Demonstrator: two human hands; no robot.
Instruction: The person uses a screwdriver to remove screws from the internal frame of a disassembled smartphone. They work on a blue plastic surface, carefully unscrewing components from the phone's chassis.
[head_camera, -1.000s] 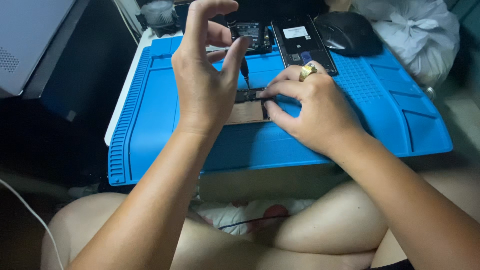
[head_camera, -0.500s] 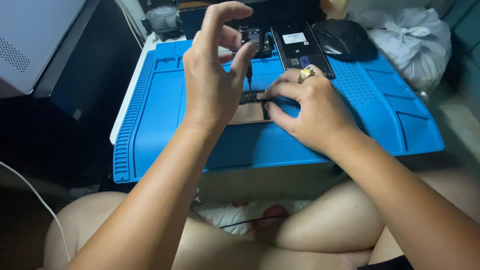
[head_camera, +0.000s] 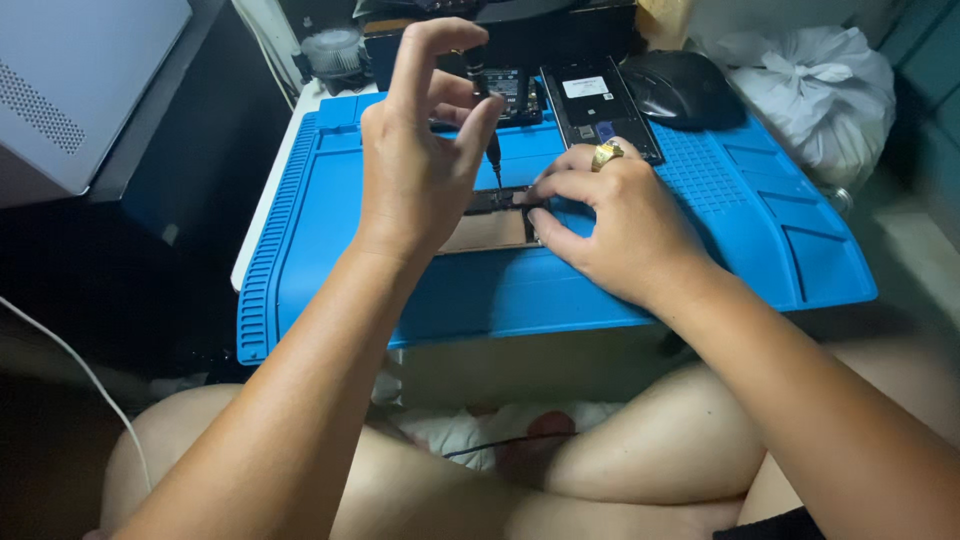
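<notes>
My left hand (head_camera: 420, 150) holds a thin black screwdriver (head_camera: 492, 150) upright, its tip pointing down at an opened phone (head_camera: 490, 225) lying on the blue work mat (head_camera: 330, 220). My right hand (head_camera: 620, 225), with a gold ring on one finger, rests on the mat and pins the phone's right edge with its fingertips. Much of the phone is hidden behind both hands.
At the mat's far edge lie a dark phone back panel (head_camera: 600, 105), a small black part (head_camera: 512, 92) and a black mouse (head_camera: 680, 85). A white plastic bag (head_camera: 810, 80) sits at the right, a grey box (head_camera: 70, 90) at the left. My bare knees are below.
The view has shifted slightly, so the mat sits a little further right and lower. Both hands keep the same pose on the phone and screwdriver.
</notes>
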